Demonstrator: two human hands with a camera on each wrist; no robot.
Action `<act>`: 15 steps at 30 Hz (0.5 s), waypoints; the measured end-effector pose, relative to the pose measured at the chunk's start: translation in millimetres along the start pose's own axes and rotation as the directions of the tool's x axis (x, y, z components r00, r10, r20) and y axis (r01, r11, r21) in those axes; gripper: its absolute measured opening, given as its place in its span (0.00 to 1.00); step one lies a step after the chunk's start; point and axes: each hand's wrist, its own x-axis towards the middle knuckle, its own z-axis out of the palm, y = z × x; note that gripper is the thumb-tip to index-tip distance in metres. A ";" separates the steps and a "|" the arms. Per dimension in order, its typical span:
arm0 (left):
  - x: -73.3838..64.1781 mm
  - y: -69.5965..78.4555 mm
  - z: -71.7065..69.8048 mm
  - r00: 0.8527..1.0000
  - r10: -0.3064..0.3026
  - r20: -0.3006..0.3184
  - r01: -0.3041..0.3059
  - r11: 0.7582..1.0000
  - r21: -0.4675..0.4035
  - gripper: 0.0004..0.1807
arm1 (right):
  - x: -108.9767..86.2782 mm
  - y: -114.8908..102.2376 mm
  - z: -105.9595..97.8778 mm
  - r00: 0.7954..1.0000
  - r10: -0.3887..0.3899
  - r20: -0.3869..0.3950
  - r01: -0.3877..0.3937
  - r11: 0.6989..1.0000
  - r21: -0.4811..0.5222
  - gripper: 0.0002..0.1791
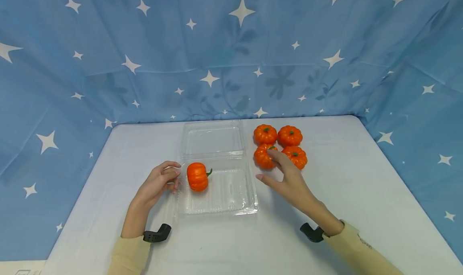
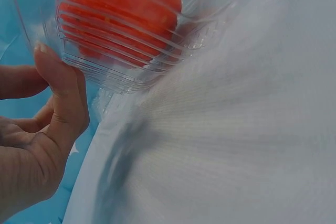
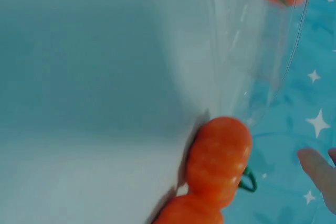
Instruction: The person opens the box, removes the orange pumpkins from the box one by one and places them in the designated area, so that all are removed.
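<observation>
An open clear plastic clamshell box (image 1: 231, 186) lies on the table, its lid folded back. One small orange pumpkin (image 1: 197, 177) with a green stem sits on its side in the left part of the box. My left hand (image 1: 159, 182) is at the box's left edge, fingers bent; in the left wrist view a fingertip (image 2: 44, 51) meets the clear wall. To the right of the box my right hand (image 1: 289, 182) hovers, thumb and fingers spread, over a near-left pumpkin (image 1: 263, 158). Nothing is between its fingers.
Beside that pumpkin are three more: far-left (image 1: 265, 134), far-right (image 1: 290, 136) and near-right (image 1: 297, 159). The clear lid (image 1: 213, 140) lies flat behind the box. A blue star-patterned curtain (image 1: 231, 58) hangs behind the white table (image 1: 347, 178).
</observation>
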 end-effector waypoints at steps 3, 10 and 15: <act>-0.4 -0.2 -0.4 1.000 -0.005 -0.002 0.005 1.000 -0.001 0.19 | 1.0 -7.0 7.6 0.999 0.000 0.037 -0.002 0.998 0.065 0.40; -2.6 0.7 -1.3 1.000 -0.011 -0.008 0.011 1.000 0.014 0.20 | 4.1 -24.7 24.0 0.992 0.007 0.126 -0.030 0.982 0.186 0.38; -0.9 1.2 0.8 1.000 -0.015 -0.005 0.015 1.000 0.012 0.19 | 6.7 -30.6 33.2 0.983 0.040 0.181 -0.080 0.973 0.218 0.39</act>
